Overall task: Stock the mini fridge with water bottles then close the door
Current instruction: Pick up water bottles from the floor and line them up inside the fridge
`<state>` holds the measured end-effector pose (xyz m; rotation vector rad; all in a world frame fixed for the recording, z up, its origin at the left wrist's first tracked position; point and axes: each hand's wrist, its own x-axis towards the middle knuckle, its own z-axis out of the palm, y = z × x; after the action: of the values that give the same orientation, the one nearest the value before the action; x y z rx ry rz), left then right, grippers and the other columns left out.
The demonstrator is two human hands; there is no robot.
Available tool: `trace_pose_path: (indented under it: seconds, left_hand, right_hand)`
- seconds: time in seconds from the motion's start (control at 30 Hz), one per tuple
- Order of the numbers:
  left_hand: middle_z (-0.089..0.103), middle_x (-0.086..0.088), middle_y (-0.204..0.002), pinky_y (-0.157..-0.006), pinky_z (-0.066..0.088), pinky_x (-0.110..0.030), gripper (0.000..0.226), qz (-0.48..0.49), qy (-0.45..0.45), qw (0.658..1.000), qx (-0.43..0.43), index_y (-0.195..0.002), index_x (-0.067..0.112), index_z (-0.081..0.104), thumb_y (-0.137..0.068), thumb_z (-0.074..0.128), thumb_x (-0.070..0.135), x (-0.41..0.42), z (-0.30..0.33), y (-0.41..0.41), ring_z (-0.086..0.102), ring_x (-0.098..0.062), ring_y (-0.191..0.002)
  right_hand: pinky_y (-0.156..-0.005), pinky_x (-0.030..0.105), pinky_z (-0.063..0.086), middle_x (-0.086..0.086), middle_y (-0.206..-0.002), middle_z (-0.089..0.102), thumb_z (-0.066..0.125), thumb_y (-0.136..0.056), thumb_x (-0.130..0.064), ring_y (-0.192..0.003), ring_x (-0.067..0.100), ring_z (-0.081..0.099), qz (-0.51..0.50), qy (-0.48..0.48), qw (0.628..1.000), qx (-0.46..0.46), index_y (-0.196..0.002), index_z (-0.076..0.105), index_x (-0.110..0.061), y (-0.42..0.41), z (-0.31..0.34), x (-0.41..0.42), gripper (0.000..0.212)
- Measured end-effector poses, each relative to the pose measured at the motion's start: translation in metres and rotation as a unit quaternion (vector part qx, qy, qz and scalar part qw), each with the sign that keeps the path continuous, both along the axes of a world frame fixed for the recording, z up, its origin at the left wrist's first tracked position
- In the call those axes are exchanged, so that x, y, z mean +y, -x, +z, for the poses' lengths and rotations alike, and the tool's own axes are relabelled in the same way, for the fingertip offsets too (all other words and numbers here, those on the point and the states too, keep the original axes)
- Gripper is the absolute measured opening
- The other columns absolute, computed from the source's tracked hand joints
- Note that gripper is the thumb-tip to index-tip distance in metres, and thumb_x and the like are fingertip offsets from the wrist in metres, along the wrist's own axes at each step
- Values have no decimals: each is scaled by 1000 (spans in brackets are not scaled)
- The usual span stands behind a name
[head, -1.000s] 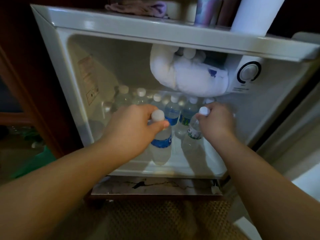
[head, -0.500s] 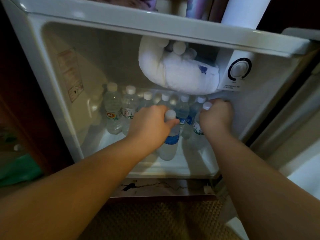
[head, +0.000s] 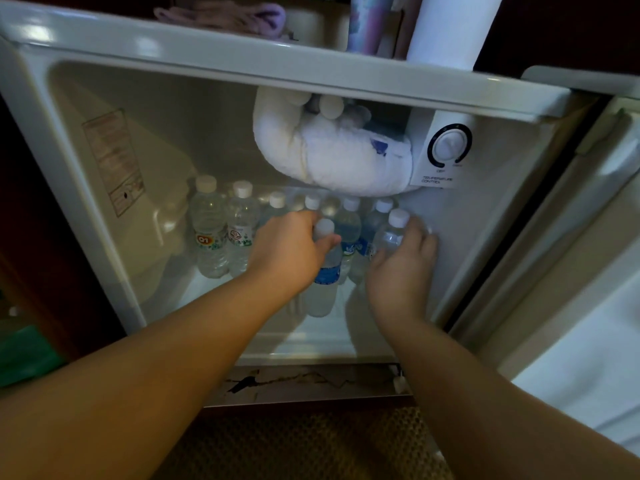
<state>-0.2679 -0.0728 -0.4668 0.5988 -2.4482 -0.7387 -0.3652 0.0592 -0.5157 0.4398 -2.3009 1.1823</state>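
Head view: inside the white mini fridge [head: 104,237], the left hand [head: 287,251] grips a clear blue-labelled plastic water bottle [head: 325,275] by its neck; the right hand [head: 401,265] grasps another clear bottle [head: 389,239]. Full bottles probably feel heavy, slick; necks suit holding.

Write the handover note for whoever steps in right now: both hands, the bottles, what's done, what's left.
Left hand: grips the blue-label bottle near its neck, standing on the fridge floor.
Right hand: fingers around the clear bottle by the right wall.
Done: a row of bottles already stands along the back.
Left: settle both bottles, let go, pull the arms out, close the door, which stands open at the right.
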Motion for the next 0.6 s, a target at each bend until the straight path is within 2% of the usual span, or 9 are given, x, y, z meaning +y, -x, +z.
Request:
trace_pose_path:
  seconds: [0.1,0.17,0.23,0.3,0.37,0.4,0.47,0.53,0.6]
  left_hand:
    - [72,3,-82,-65,51,-34,25,4,8,1000,7,-95,26,72,-92,69,50,0,2,4,68,-21,-82]
    - [73,3,-85,-71,56,-37,26,1,2,1000,7,-98,26,72,-92,69,51,1,3,8,69,-21,-85]
    - [75,2,-94,-76,59,-41,30,-7,1,1000,5,-106,26,74,-92,69,52,3,2,12,70,-22,-91]
    - [76,-1,-101,-80,59,-42,34,-17,4,1000,7,-114,24,74,-93,70,50,5,1,17,70,-23,-96]
    - [74,-2,-102,-81,57,-39,36,-18,8,1000,1,-117,22,73,-94,68,49,7,1,23,68,-22,-95]
    - [73,-2,-100,-80,57,-38,36,-18,9,1000,-4,-117,21,72,-95,67,49,7,1,26,66,-22,-93]
    - [72,-3,-98,-80,58,-40,36,-22,3,1000,-9,-116,20,71,-96,66,50,10,-2,34,66,-22,-91]
    - [74,-3,-101,-81,59,-42,35,-30,-7,1000,-2,-117,22,71,-96,66,50,13,-5,43,68,-22,-94]
    - [75,-3,-105,-83,59,-41,36,-32,-6,999,-3,-119,21,72,-95,66,49,18,-5,52,68,-22,-98]
  right_hand:
    - [-103,42,49,3,-140,36,57,-91,-1,-126,27,49,33,16,998,-52,-151,36,-15,-30,-22,9,65]
    - [-102,43,49,5,-135,42,57,-91,-4,-122,26,51,61,-8,994,-90,-148,41,-12,-45,-45,14,59]
    - [-94,46,51,8,-127,51,59,-90,-16,-114,29,56,88,-127,985,-83,-138,51,-11,-55,-72,21,49]
    - [-90,49,53,11,-124,60,54,-91,-34,-111,33,61,109,-291,946,-95,-129,61,-12,-64,-96,26,44]
    - [-97,57,52,17,-134,63,44,-94,-48,-121,38,62,120,-411,894,-133,-130,65,-13,-68,-115,29,54]
    - [-100,61,49,19,-139,61,39,-95,-52,-126,40,60,126,-442,878,-136,-134,65,-13,-69,-121,30,60]
    - [-110,67,37,21,-154,46,33,-97,-57,-140,44,46,142,-471,861,-131,-149,51,-13,-69,-126,32,69]
    - [-120,65,13,20,-169,13,23,-101,-59,-154,43,16,174,-496,841,-132,-163,18,-15,-68,-123,35,76]
    - [-122,62,2,18,-170,-5,13,-98,-65,-156,41,0,185,-517,827,-123,-164,-1,-16,-65,-119,41,83]
